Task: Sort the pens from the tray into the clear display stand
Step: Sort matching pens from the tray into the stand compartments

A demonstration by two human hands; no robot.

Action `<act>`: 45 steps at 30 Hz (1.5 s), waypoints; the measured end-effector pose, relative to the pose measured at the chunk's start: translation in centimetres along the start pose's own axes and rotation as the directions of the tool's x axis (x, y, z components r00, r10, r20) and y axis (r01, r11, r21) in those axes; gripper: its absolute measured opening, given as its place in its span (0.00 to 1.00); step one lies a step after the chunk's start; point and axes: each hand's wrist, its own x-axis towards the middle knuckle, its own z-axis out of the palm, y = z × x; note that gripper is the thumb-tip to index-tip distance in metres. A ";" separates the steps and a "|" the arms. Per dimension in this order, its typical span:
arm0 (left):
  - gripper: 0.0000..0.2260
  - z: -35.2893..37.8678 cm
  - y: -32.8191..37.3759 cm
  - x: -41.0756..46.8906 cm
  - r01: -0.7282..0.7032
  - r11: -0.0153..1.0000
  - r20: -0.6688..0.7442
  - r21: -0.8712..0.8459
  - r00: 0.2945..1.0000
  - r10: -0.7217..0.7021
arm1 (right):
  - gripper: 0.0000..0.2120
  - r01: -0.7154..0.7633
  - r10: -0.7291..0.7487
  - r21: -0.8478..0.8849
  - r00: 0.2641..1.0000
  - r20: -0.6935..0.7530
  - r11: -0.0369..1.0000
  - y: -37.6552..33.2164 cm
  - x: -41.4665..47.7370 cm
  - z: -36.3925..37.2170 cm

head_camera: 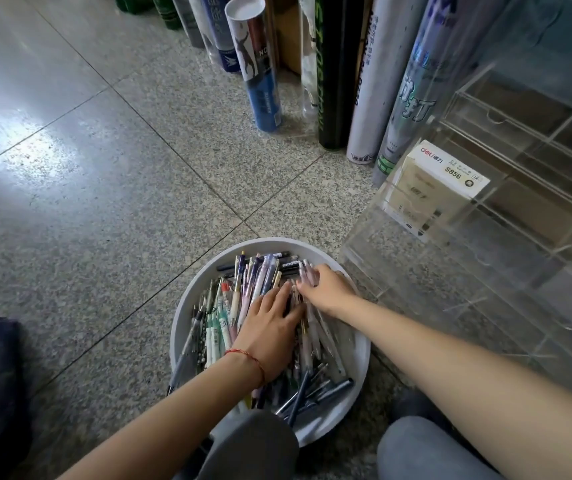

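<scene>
A round white tray [187, 306] sits on the floor in front of my knees, heaped with several pens [243, 285] in white, pink, purple, green and dark blue. My left hand [270, 327], a red string at its wrist, lies flat on the pile with fingers spread. My right hand [326, 285] reaches to the tray's far right side, fingers curled around a pale pink pen [307, 271]. The clear display stand [468, 216] rises right of the tray, its stepped compartments see-through.
A white deli pen box [444, 174] sits in an upper compartment of the stand. Tall shuttlecock tubes [260, 64] lean along the back wall. Speckled floor tiles spread to the left. My grey-clad knees [253, 445] press against the tray's near edge.
</scene>
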 end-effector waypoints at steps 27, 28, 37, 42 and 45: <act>0.25 -0.3 -0.6 -0.7 0.023 0.990 -0.049 -0.139 0.998 -0.030 | 0.18 0.075 -0.066 -0.231 0.997 0.049 0.970 -2.7 0.2 -2.1; 0.24 -0.3 -0.8 -0.6 0.046 0.979 -0.086 -0.201 0.994 -0.065 | 0.19 0.086 -0.080 -0.176 0.996 0.041 0.981 -2.9 0.2 -2.3; 0.19 -1.6 -1.5 0.7 0.125 0.700 -0.170 -0.703 0.926 -0.336 | 0.09 0.430 -0.429 0.018 0.903 -0.024 0.903 -4.3 -1.0 -5.8; 0.21 -3.3 -0.4 1.4 0.024 0.515 -0.150 -0.857 0.944 -0.294 | 0.07 0.492 -0.492 0.137 0.870 -0.036 0.860 -4.5 -1.8 -6.6; 0.18 -4.0 0.5 1.9 0.006 0.428 -0.131 -0.904 0.948 -0.291 | 0.06 0.495 -0.497 0.219 0.867 -0.050 0.841 -4.9 -1.9 -6.7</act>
